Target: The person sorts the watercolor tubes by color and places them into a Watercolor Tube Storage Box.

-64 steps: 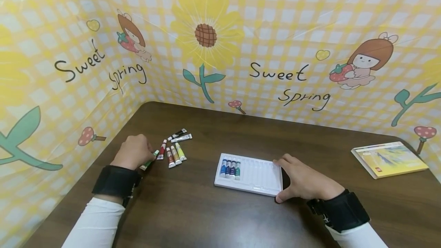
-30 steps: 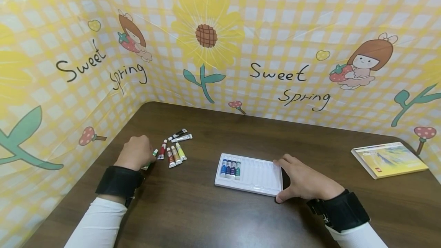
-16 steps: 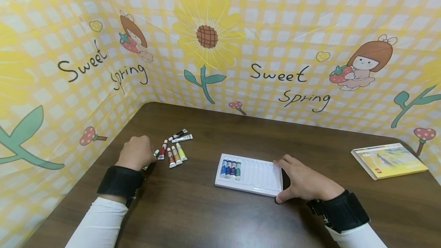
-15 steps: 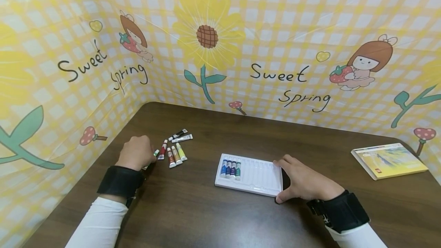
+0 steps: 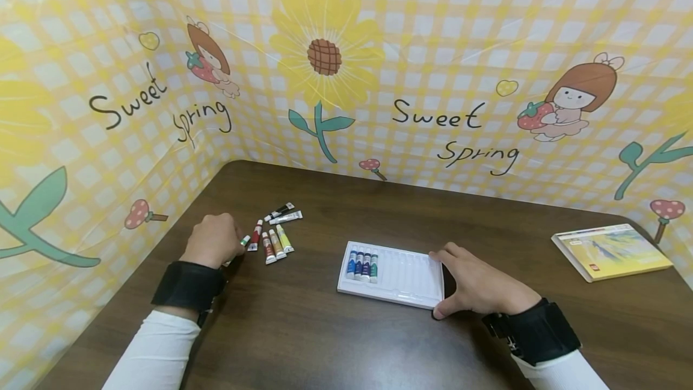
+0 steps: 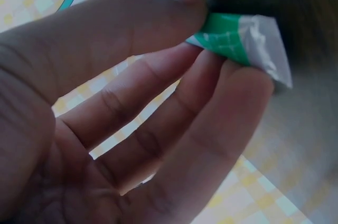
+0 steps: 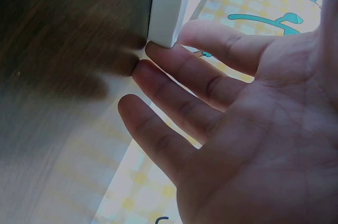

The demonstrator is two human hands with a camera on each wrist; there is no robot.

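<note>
At the left of the table, my left hand (image 5: pixel 213 239) pinches a green paint tube (image 6: pixel 224 36) between thumb and fingertips. Its crimped silver end juts out in the left wrist view; in the head view the hand covers most of it. My right hand (image 5: pixel 476 281) holds the right end of a white plastic tray (image 5: pixel 411 278), thumb at the near corner and fingers at the far corner. Several blue, violet and green paint tubes (image 5: pixel 361 265) lie side by side in the tray's left slots. Beside my left hand is a red tube (image 5: pixel 255 236).
Several more tubes lie loose: a black tube (image 5: pixel 279 212), a white tube (image 5: pixel 286 218), and a yellow-green tube (image 5: pixel 284 238) beside brownish ones. A yellow flat box (image 5: pixel 614 251) lies at the far right. A checked cloth (image 5: pixel 433 47) hangs behind the brown table (image 5: pixel 325 342).
My left hand has shifted slightly to the right since the oldest frame and covers more of the green tube. The right hand and the tray have stayed put.
</note>
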